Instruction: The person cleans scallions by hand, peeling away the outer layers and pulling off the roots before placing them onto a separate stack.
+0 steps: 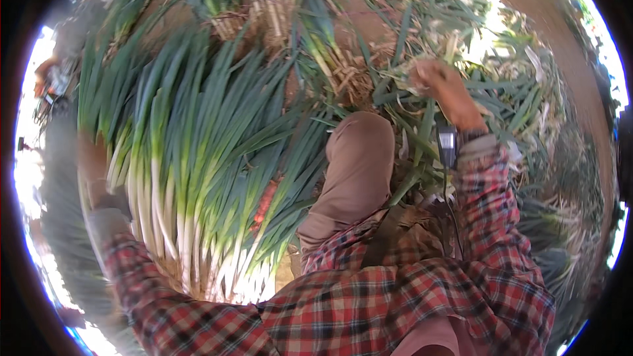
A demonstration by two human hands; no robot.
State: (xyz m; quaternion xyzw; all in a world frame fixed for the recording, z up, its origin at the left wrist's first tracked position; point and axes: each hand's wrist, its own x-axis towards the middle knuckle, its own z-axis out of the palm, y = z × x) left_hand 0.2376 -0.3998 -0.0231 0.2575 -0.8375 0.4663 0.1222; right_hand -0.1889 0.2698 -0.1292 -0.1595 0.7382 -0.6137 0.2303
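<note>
A wide row of leeks [188, 151] lies on my left, white stems toward me and dark green leaves pointing away. My left hand [92, 161] is at the row's left edge, touching or close to the outermost leeks; motion smears its fingers, so their grip cannot be told. On the other side, my right hand [440, 86] is closed, raised over a heap of leek trimmings [514, 89]. Pale, leafy bits show at its fingertips, but what it grips, if anything, is unclear.
Bundled leeks [273, 0] stand beyond the row, with another bundle [221, 6] beside them. A loose bunch with roots [330, 59] lies ahead of my knee [362, 151]. Something red [265, 204] shows among the leeks. More leaves [554, 224] lie at the right. Bare brown ground [369, 10] shows ahead.
</note>
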